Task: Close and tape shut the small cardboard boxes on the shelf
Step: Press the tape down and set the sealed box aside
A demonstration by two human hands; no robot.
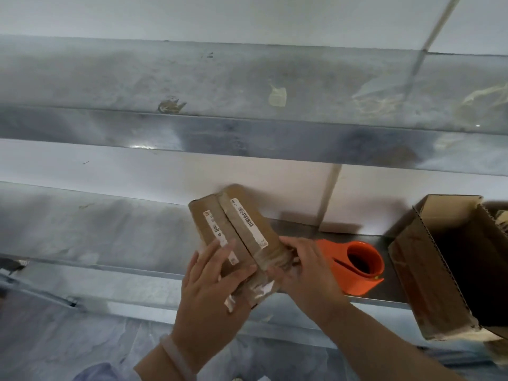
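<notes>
While both hands work at its near end, the small cardboard box (236, 235) sits tilted over the front edge of the lower shelf (110, 243).

The box's near end is hidden by the hands & crinkled clear tape (253, 292), so can't tell if it rests on the shelf or is held off it. The open box (439, 270) at right is cut off by the frame, inside dark. The orange tape dispenser (354, 268) is partly behind the R hand (302, 268). Two white labels on the flaps: barcode label (248, 222) & small-print label (218, 235), text too blurred to read. Long axis runs from the hands toward the wall, far end raised, leaning left, w/ flap seam along it. L hand (211, 292): fingers straight, pressing flat on the left flap. R hand: fingers curled, gripping the near right corner.
</notes>
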